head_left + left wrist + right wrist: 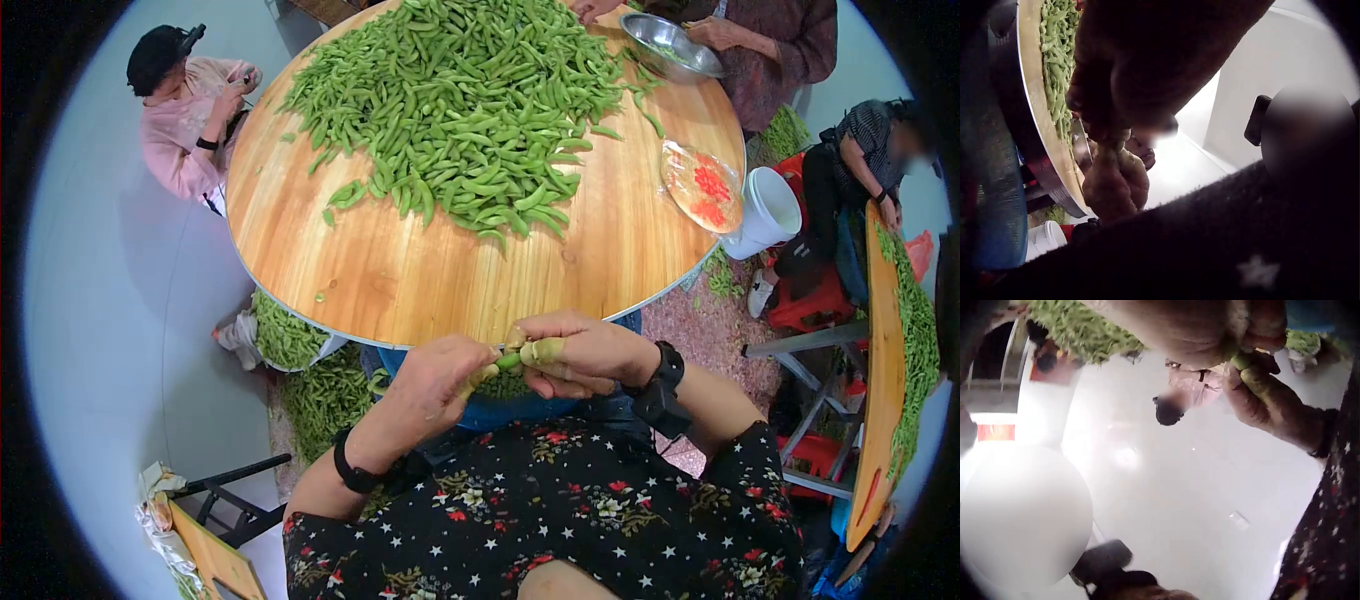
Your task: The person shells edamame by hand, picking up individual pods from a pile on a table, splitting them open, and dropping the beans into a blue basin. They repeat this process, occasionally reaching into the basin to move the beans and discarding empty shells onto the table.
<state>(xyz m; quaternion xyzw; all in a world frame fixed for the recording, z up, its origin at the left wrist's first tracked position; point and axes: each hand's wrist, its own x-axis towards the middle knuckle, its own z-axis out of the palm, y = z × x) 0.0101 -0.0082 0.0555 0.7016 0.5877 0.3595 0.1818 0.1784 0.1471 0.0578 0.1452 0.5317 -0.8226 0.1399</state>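
Observation:
A green soybean pod [509, 361] is held between both hands, just off the table's near edge. My left hand [440, 378] pinches one end of it with thumb and fingertips. The right hand [580, 350] grips the other end, its thumb along the pod. In the right wrist view the pod [1242, 361] shows as a small green piece between the fingertips. The left wrist view is dark, with the fingertips of both hands meeting. Below the hands stands a blue tub [490, 412], partly hidden, with green pieces in it.
A large heap of soybean pods [450, 110] covers much of the round wooden table [400, 285]. At its right are a metal bowl [670, 48], a plastic-wrapped round item [703, 188] and white buckets [768, 212]. More pods [325, 400] lie low at the left. Other people sit around.

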